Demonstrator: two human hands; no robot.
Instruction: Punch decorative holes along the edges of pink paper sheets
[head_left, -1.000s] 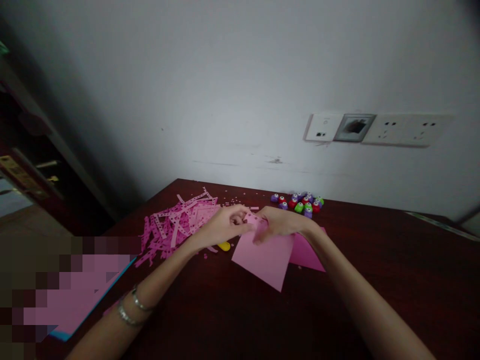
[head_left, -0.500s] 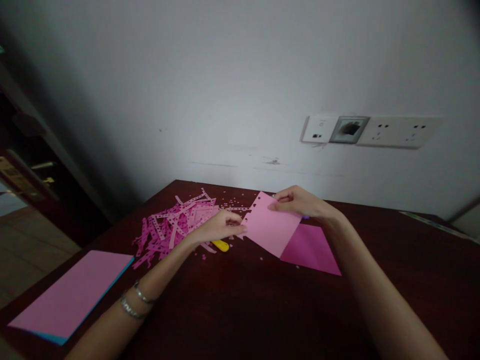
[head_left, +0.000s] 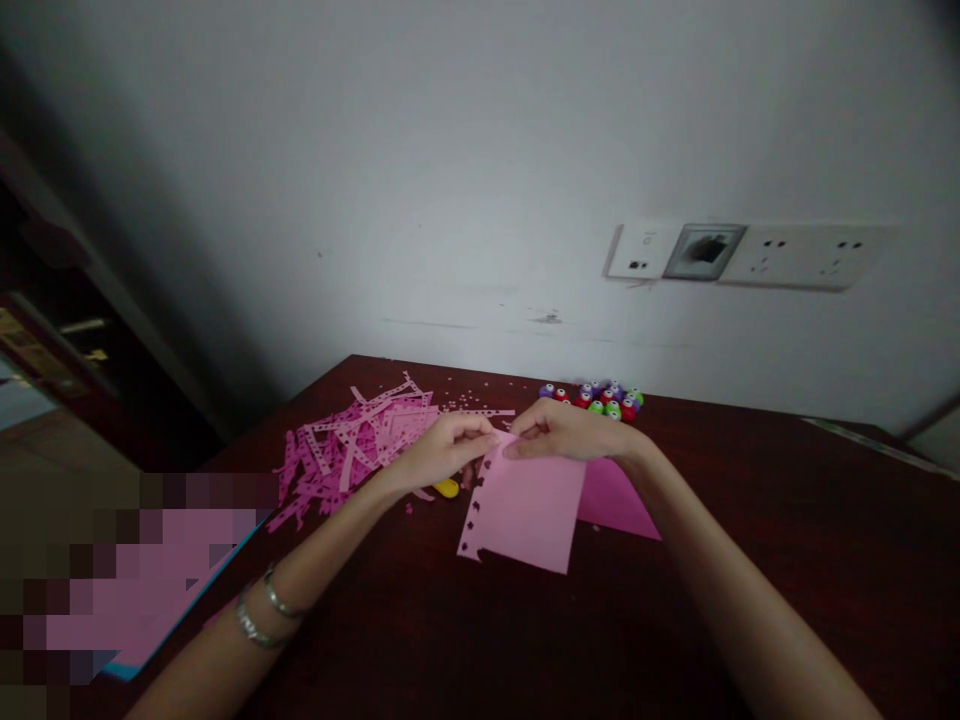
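Both hands pinch the top edge of a light pink paper sheet (head_left: 525, 510) held above the dark wooden table (head_left: 750, 560). My left hand (head_left: 442, 450) grips its upper left corner and my right hand (head_left: 562, 432) grips beside it. The sheet's left edge carries a row of small punched-out shapes. A yellow punch (head_left: 447, 488) lies on the table just under my left hand. Under the sheet lies a darker magenta paper (head_left: 619, 500).
A heap of punched pink paper strips (head_left: 352, 445) lies left of my hands. Several small coloured punches (head_left: 596, 398) stand near the wall. Pink paper over a blue sheet (head_left: 157, 590) lies at the front left. Wall sockets (head_left: 750, 255) are mounted above the table.
The pink sheet has been turned and lowered, its punched edge now pointing left and down. My right hand came back down beside my left, uncovering the coloured punches behind.
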